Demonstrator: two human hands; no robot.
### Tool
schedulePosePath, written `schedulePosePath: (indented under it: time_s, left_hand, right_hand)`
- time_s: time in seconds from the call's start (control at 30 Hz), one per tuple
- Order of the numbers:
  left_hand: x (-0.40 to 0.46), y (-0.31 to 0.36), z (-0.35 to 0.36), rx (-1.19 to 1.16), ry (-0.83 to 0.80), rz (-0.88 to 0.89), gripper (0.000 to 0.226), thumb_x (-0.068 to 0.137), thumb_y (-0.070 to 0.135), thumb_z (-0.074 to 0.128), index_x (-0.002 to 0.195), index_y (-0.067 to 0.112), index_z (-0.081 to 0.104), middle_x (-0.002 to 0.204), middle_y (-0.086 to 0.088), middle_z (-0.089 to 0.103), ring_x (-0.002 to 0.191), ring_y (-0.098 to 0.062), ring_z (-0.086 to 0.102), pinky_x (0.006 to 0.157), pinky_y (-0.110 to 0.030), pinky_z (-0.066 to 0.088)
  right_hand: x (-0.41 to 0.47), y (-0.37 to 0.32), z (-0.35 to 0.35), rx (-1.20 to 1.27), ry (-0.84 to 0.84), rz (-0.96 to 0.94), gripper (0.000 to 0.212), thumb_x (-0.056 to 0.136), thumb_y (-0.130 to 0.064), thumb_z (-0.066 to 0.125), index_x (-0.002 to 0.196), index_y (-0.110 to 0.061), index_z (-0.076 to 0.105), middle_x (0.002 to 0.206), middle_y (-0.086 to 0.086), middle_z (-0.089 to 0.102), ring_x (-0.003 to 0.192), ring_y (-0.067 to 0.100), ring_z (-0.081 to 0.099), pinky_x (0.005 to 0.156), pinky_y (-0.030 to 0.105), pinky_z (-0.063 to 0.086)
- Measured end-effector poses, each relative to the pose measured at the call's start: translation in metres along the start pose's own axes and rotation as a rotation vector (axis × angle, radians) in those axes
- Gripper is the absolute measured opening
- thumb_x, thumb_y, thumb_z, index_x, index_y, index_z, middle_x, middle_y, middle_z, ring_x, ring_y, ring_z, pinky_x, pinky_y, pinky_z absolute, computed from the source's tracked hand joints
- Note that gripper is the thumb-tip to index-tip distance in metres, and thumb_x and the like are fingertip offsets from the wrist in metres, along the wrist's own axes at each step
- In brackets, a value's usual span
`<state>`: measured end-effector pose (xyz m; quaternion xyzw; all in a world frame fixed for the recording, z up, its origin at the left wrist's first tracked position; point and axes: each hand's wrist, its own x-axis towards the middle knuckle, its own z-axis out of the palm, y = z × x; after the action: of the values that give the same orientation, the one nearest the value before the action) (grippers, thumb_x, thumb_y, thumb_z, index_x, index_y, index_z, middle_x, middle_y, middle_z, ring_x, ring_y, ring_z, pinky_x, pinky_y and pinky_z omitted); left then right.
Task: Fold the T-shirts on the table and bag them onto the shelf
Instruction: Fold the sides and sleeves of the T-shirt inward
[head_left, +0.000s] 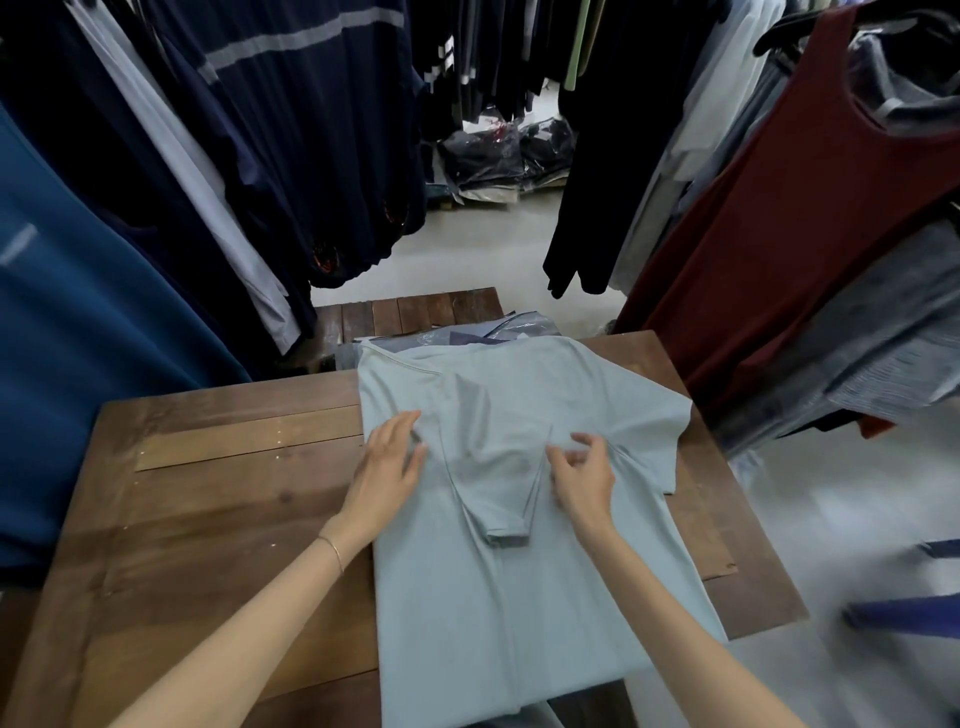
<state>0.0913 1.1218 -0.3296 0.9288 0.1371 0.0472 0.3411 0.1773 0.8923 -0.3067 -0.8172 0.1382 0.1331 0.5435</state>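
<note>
One T-shirt (519, 597) lies flat on the wooden table (218, 519), collar end away from the person and hem hanging over the near edge. Colour: pale grey-blue. Its left side is already folded inward, with the left sleeve (498, 499) lying folded across the chest; the right sleeve (649, 431) lies spread toward the table's right edge.

Two hands are on the garment. The left hand (387, 467) rests flat along the folded left edge, fingers straight and close together. The right hand (584, 475) rests on the chest area with curled fingers gathering a small pucker of fabric beside the folded sleeve.

Beyond the collar, clear plastic bags (498, 332) lie at the table's far edge; their number and contents cannot be determined.

Hanging garments (260, 130) surround the table on both sides. More bagged dark clothing (509, 156) is stacked on the floor beyond.
</note>
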Motion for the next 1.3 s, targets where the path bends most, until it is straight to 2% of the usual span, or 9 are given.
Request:
schedulePosePath:
  time_s: [0.17,0.3,0.43,0.63,0.73,0.8,0.97,1.17,1.3]
  left_hand:
    - [-0.015,-0.008,0.017,0.280,-0.058,0.036,0.075,0.091,0.064,0.003,0.153,0.022,0.002,0.160,-0.001,-0.003,0.145,-0.012,-0.005,0.118,-0.031,0.002]
    - [-0.015,-0.012,0.019,0.388,-0.055,-0.029,0.079,0.092,0.062,0.002,0.151,0.010,0.004,0.158,-0.004,-0.002,0.147,-0.020,-0.002,0.116,-0.026,-0.010]
    - [-0.013,-0.012,0.016,0.391,-0.064,-0.024,0.077,0.094,0.062,0.005,0.152,0.012,0.009,0.158,-0.007,0.001,0.147,-0.022,0.000,0.117,-0.029,-0.007]
    - [-0.008,0.005,0.015,0.308,-0.053,-0.099,0.081,0.086,0.053,0.009,0.151,0.006,0.014,0.159,-0.016,0.003,0.148,-0.028,-0.001,0.117,-0.029,-0.011]
    - [-0.010,0.036,0.018,0.201,0.023,-0.044,0.067,0.087,0.042,0.025,0.138,0.003,0.045,0.147,-0.021,0.036,0.139,-0.034,0.032,0.116,-0.033,0.016]
    - [-0.018,0.056,0.032,0.214,0.068,0.161,0.046,0.087,0.042,0.045,0.116,0.011,0.061,0.120,-0.012,0.059,0.113,-0.029,0.056,0.096,-0.032,0.035]
    - [-0.034,0.096,0.072,0.360,-0.076,0.218,0.046,0.063,0.060,0.058,0.089,0.022,0.055,0.084,0.005,0.052,0.078,-0.016,0.049,0.067,-0.028,0.028]
    - [-0.026,0.107,0.083,0.461,-0.061,0.077,0.018,0.059,0.031,0.061,0.072,0.021,0.054,0.069,0.003,0.050,0.062,-0.016,0.048,0.055,-0.028,0.037]
    - [-0.026,0.107,0.072,0.210,-0.024,0.022,0.010,0.068,0.022,0.058,0.076,0.019,0.054,0.070,0.004,0.054,0.063,-0.014,0.053,0.056,-0.024,0.037]
  right_hand:
    - [0.040,-0.029,0.024,-0.445,-0.159,-0.392,0.041,0.081,-0.018,0.071,0.118,-0.010,0.055,0.113,0.011,0.057,0.109,0.029,0.051,0.094,0.039,0.040]
    - [0.060,-0.040,0.031,-0.871,-0.282,-0.355,0.036,0.079,-0.046,0.070,0.100,-0.019,0.060,0.109,0.002,0.062,0.111,0.025,0.049,0.090,0.033,0.033]
    - [0.071,-0.042,0.013,-0.801,-0.388,-0.305,0.031,0.081,-0.040,0.071,0.068,-0.021,0.049,0.082,0.002,0.061,0.088,0.026,0.060,0.070,0.030,0.039]
    - [0.080,-0.041,-0.005,-0.881,-0.399,-0.210,0.032,0.080,-0.036,0.073,0.065,-0.022,0.049,0.070,-0.007,0.055,0.080,0.019,0.056,0.065,0.027,0.039]
    - [0.085,-0.053,-0.001,-0.901,-0.371,-0.200,0.027,0.080,-0.036,0.070,0.069,-0.023,0.050,0.083,-0.002,0.060,0.087,0.021,0.058,0.068,0.028,0.040]
    - [0.087,-0.063,0.009,-0.817,-0.339,-0.244,0.024,0.081,-0.036,0.069,0.073,-0.025,0.049,0.090,0.001,0.060,0.088,0.022,0.058,0.069,0.029,0.040]
    - [0.088,-0.077,0.044,-0.774,-0.418,-0.303,0.025,0.076,-0.035,0.076,0.076,-0.021,0.055,0.091,0.003,0.062,0.092,0.023,0.060,0.074,0.031,0.045]
    - [0.090,-0.079,0.062,-0.852,-0.533,-0.291,0.029,0.073,-0.031,0.080,0.059,-0.020,0.057,0.074,0.003,0.063,0.075,0.020,0.059,0.064,0.028,0.043]
    - [0.093,-0.079,0.060,-0.845,-0.515,-0.330,0.030,0.077,-0.028,0.076,0.060,-0.022,0.053,0.074,0.002,0.061,0.076,0.020,0.057,0.065,0.027,0.043]
